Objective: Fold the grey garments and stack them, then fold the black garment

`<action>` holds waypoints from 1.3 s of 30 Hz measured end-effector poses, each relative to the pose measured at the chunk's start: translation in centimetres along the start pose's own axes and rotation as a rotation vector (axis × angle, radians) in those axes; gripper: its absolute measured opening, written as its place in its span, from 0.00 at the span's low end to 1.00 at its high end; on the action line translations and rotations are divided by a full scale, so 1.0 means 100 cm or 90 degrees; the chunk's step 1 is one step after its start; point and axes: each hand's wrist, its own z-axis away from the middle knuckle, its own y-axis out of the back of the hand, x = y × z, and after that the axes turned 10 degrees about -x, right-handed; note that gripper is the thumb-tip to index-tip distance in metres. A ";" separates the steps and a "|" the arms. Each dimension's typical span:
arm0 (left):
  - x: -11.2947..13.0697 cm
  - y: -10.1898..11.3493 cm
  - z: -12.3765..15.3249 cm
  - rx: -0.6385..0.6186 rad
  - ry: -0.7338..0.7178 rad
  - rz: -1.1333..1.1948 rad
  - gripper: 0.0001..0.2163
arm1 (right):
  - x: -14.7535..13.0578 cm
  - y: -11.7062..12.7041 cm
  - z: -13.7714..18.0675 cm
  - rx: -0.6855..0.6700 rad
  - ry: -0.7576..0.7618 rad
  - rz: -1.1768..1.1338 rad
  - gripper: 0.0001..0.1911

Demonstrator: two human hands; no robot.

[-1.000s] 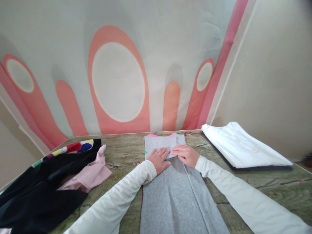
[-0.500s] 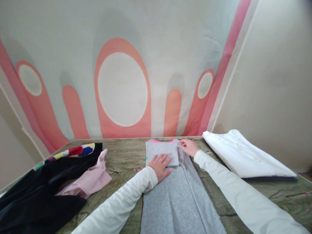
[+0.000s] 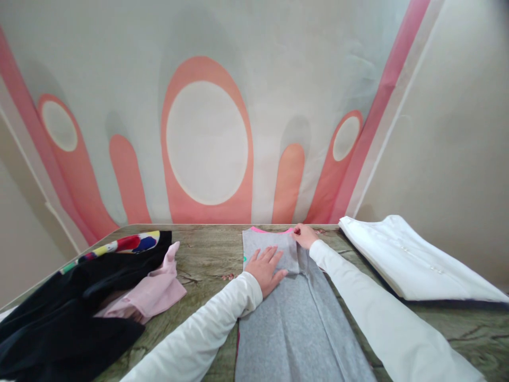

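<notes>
A grey long garment with a pink neckline, seemingly a shirt point(image 3: 288, 329), lies lengthwise on the table, its sides folded inward. A short folded flap covers its upper part, just below the neckline. My left hand point(image 3: 265, 269) rests flat on that flap with its fingers spread. At the far right corner, beside the neckline, my right hand point(image 3: 304, 236) pinches the grey cloth between thumb and fingers. Part of the flap is hidden under my left hand.
On the left is a loose pile: a black garment point(image 3: 75, 318) with a multicoloured edge and a pink cloth point(image 3: 159, 292). At the right lies a stack of folded white clothes point(image 3: 421, 260). The wood-patterned table point(image 3: 210, 249) ends at a wall with a coral print point(image 3: 207, 212).
My right hand has shifted slightly inward along the garment's upper right corner, drawing the flap's edge a little to the right. My left hand stays flat on the cloth. The view has turned slightly.
</notes>
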 end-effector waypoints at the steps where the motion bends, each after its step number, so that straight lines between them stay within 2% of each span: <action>1: 0.000 0.001 0.000 0.005 0.007 -0.002 0.25 | 0.001 -0.001 -0.001 0.011 0.003 -0.007 0.05; 8: -0.003 -0.012 -0.002 -0.030 -0.017 -0.005 0.25 | 0.005 -0.014 0.005 0.052 0.031 -0.031 0.05; 14: -0.005 -0.014 -0.003 -0.042 -0.028 -0.018 0.26 | -0.007 -0.007 0.019 0.100 0.075 -0.007 0.09; 18: -0.005 -0.017 -0.003 -0.030 -0.019 -0.017 0.28 | -0.027 -0.008 0.037 0.024 0.224 0.026 0.15; 20: -0.006 -0.020 -0.004 -0.007 0.013 -0.017 0.29 | -0.034 -0.013 0.046 -0.039 0.257 0.059 0.18; 23: -0.011 -0.024 -0.005 0.015 0.074 -0.022 0.29 | -0.036 -0.018 0.055 -0.109 0.203 0.125 0.25; 27: -0.029 -0.025 -0.008 0.003 0.129 -0.031 0.27 | -0.033 -0.017 0.058 -0.172 0.128 0.183 0.30; 30: -0.050 -0.024 -0.009 -0.014 0.190 -0.028 0.26 | -0.027 -0.012 0.058 -0.183 0.069 0.214 0.31; 33: -0.071 -0.021 -0.008 -0.037 0.230 -0.029 0.25 | -0.019 -0.005 0.063 -0.160 0.012 0.226 0.30; 36: -0.084 -0.015 -0.005 -0.046 0.258 -0.035 0.25 | -0.015 0.004 0.076 -0.122 0.056 0.208 0.29; 39: -0.079 -0.003 -0.001 -0.001 0.254 -0.089 0.22 | -0.023 0.014 0.098 -0.124 0.181 0.163 0.29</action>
